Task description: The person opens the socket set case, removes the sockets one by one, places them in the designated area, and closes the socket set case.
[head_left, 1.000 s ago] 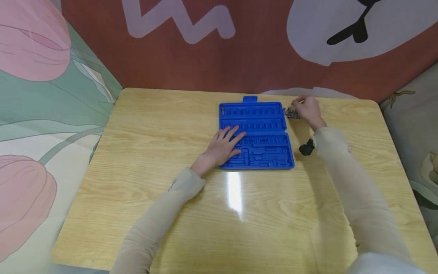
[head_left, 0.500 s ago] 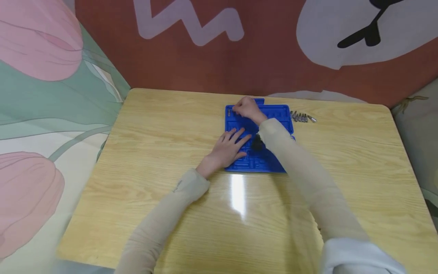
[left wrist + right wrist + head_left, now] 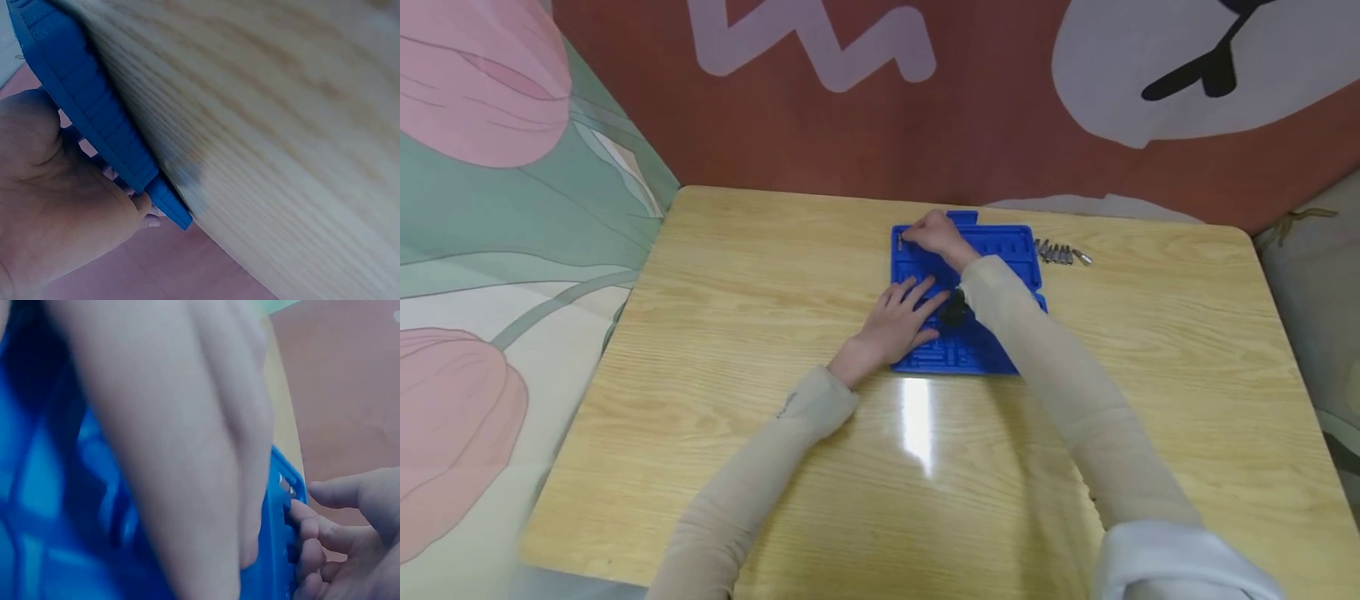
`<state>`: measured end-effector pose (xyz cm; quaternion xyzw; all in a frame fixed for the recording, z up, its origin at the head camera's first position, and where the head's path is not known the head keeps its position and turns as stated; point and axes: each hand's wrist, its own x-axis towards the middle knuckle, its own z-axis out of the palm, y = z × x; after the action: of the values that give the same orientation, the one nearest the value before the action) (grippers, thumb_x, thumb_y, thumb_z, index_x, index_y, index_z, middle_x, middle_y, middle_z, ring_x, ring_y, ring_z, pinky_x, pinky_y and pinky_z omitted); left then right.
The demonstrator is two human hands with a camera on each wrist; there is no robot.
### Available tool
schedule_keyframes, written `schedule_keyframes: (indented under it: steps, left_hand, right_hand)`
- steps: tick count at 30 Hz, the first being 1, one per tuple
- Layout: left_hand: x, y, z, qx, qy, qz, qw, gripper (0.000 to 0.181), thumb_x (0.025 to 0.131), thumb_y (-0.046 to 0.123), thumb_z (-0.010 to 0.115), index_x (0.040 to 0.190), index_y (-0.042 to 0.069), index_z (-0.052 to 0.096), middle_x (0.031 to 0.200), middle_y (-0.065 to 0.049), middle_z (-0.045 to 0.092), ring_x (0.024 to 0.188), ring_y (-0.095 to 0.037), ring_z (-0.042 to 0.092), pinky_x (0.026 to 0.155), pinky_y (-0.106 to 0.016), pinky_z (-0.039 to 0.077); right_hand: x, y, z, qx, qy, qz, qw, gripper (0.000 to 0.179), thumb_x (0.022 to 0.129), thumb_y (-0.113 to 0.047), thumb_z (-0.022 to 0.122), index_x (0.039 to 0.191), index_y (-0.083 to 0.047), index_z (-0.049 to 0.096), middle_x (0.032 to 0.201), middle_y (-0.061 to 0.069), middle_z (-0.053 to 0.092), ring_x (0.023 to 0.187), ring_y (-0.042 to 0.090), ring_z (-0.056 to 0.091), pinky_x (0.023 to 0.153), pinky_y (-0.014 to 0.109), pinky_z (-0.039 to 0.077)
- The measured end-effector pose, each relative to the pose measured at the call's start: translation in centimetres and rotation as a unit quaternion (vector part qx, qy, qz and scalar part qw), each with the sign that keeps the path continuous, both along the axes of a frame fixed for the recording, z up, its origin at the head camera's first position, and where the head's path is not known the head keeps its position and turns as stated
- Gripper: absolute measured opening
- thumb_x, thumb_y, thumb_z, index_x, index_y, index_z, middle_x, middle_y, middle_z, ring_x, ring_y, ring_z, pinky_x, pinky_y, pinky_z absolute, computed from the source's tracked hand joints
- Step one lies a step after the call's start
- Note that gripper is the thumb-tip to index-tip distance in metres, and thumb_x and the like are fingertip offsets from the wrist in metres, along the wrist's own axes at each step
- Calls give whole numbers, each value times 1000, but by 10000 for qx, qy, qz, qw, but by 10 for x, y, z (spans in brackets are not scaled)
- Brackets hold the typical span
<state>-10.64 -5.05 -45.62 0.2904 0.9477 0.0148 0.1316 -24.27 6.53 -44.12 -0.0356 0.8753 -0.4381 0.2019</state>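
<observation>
An unfolded blue plastic socket case [image 3: 1000, 242] lies on the table, its moulded slots facing up. My left hand [image 3: 891, 325] rests on its left side with fingers spread; in the left wrist view the palm [image 3: 62, 187] is over the case's edge. My right hand [image 3: 938, 233] is at the far left corner of the case, fingers curled in a pinch. The small socket between its fingertips is hidden. Beside those fingertips, a small metal socket [image 3: 286, 484] sits in the end slot. The left hand's blurred fingers [image 3: 187, 456] fill much of the right wrist view.
Right of the case, several small silver sockets [image 3: 1056, 253] stand in a row, with one more [image 3: 1082, 257] lying at an angle. The wooden table [image 3: 737, 292] meets a printed wall cloth [image 3: 850, 150] at its back edge.
My right hand has moved left from the socket row to the case's far left corner, then slightly closer to the end slot. My left hand has stayed on the case.
</observation>
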Motion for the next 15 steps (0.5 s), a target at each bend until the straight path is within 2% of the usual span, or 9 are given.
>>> schedule_keyframes:
  steps: [2, 5, 7, 9, 11, 12, 15]
  left_hand:
    - [0, -1, 0, -34, 15, -2, 10000, 64, 101, 51, 35, 156, 26, 13, 161, -6, 6, 146, -30, 7, 116, -46, 11]
    - [0, -1, 1, -15, 10, 0, 10000, 64, 101, 51, 35, 156, 26, 14, 161, -6, 7, 146, -31, 8, 116, -46, 11]
    - [0, -2, 2, -1, -18, 18, 10000, 65, 101, 51, 36, 156, 25, 14, 161, -7, 7, 146, -31, 8, 116, -46, 11]
    - [0, -2, 3, 7, -46, 42, 10000, 65, 101, 51, 37, 156, 25, 14, 161, -7, 8, 146, -31, 7, 116, -46, 11]
    - [0, -1, 4, 36, -63, 35, 10000, 65, 101, 50, 38, 156, 24, 14, 161, -8, 8, 145, -31, 8, 116, -46, 11]
    - [0, -1, 4, 47, -65, 24, 10000, 65, 101, 50, 38, 156, 24, 14, 161, -8, 8, 145, -32, 8, 116, -46, 11]
    - [0, 0, 5, 37, -91, -17, 10000, 65, 101, 50, 37, 156, 24, 14, 161, -8, 8, 145, -32, 8, 116, -45, 10]
  right_hand:
    - [2, -2, 3, -199, -124, -107, 9997, 27, 94, -17, 62, 76, 3, 66, 60, -3, 44, 66, 15, 42, 70, 30, 38]
    - [4, -5, 5, -355, -381, -228, 9984, 24, 94, -16, 62, 95, 6, 70, 85, 6, 62, 92, 22, 55, 89, 33, 43]
    - [3, -8, 4, -422, -571, -266, 9971, 27, 95, -16, 61, 107, 7, 68, 111, 11, 64, 114, 25, 53, 102, 37, 38]
    - [0, -9, -2, -514, -674, -258, 9961, 30, 95, -16, 60, 113, 7, 67, 126, 14, 60, 126, 27, 47, 108, 39, 33]
    - [-5, -9, -11, -558, -701, -254, 9957, 29, 94, -18, 62, 111, 5, 68, 130, 13, 58, 129, 26, 45, 110, 39, 31]
    - [-11, -8, -23, -650, -633, -257, 9955, 28, 92, -21, 66, 107, 2, 71, 126, 10, 61, 126, 23, 48, 107, 36, 33]
    - [-18, -5, -33, -693, -695, -263, 9948, 30, 92, -25, 67, 112, -3, 71, 129, 6, 60, 128, 20, 46, 108, 34, 32]
